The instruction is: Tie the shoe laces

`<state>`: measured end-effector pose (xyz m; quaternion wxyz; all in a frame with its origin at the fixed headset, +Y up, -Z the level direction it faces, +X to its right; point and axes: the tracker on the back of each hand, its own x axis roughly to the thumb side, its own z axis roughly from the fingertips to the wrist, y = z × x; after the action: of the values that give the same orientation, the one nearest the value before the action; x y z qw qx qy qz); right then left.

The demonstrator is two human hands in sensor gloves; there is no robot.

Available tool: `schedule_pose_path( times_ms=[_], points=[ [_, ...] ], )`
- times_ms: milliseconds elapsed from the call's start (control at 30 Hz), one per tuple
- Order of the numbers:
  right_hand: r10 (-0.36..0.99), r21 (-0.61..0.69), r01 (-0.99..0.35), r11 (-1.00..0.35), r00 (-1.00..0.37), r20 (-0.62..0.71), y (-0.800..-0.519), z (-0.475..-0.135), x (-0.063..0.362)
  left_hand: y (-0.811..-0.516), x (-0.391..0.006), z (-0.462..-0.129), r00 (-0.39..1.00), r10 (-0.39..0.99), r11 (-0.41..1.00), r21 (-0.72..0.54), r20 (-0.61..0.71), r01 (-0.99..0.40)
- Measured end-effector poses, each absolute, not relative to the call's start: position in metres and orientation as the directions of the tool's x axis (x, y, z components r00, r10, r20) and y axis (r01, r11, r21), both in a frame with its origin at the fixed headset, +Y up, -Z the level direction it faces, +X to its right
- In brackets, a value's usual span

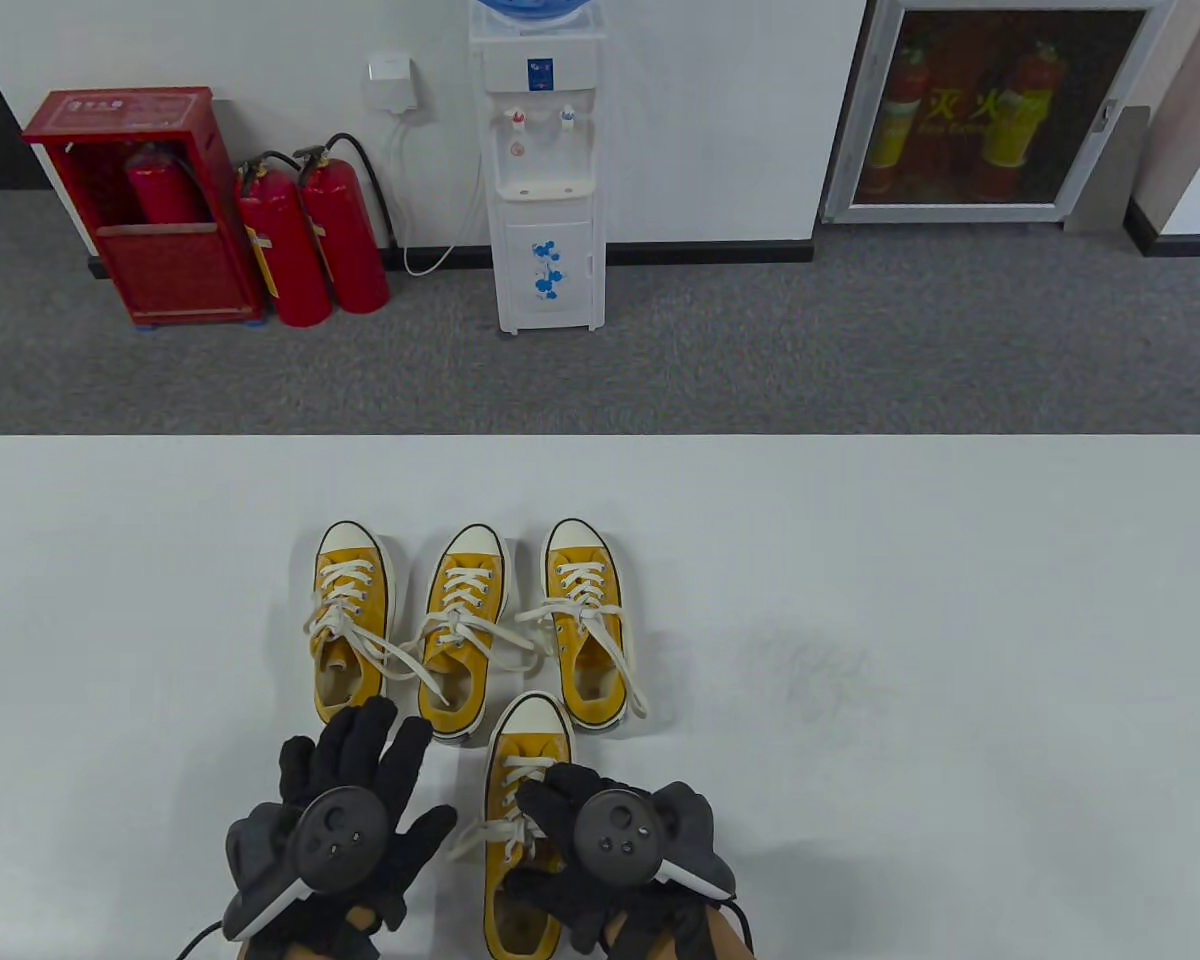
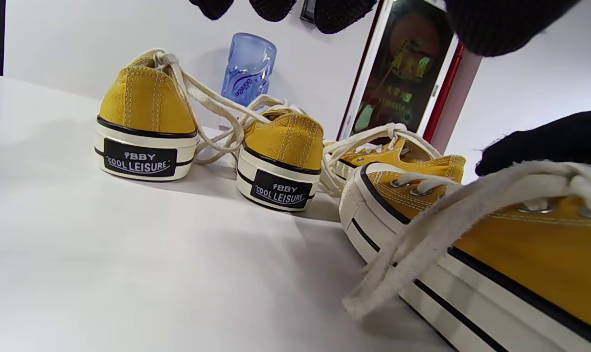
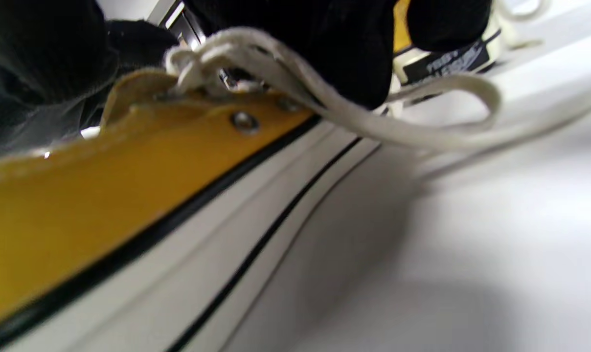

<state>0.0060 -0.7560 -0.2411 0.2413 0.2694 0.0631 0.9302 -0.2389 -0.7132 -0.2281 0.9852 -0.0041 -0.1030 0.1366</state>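
Four yellow canvas sneakers with white laces lie on the white table. Three stand in a row, left, middle and right, with loose, trailing laces. The fourth, near shoe lies closer, toe pointing away. My right hand rests on it and pinches its lace at the top eyelets, with its fingers over the lace. One lace end hangs down the shoe's left side. My left hand is open with fingers spread, just left of that shoe and holding nothing.
The heels of the left shoe and the middle shoe face my left wrist view. Beyond the table's far edge stand a water dispenser and red fire extinguishers on the floor.
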Motion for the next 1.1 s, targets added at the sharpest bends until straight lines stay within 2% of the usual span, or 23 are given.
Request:
schedule_pose_path(
  times_ms=[267,733,1100],
  points=[
    [0.407,0.225,-0.340,-0.913,-0.775,0.483,-0.7635,-0.2384,0.0000,-0.7134,-0.2385,-0.2283,0.941,0.274,0.962,-0.047,0.200,-0.270],
    [0.455,0.232,-0.391,-0.891,-0.773,0.442,-0.7652,-0.2397,-0.0001,-0.7133,-0.2385,-0.2289,0.929,0.305,0.951,-0.011,0.211,-0.309],
    [0.431,0.199,-0.382,-0.902,-0.787,0.442,-0.7640,-0.2396,-0.0015,-0.7138,-0.2384,-0.2290,0.926,0.310,0.948,-0.003,0.215,-0.317]
  ],
)
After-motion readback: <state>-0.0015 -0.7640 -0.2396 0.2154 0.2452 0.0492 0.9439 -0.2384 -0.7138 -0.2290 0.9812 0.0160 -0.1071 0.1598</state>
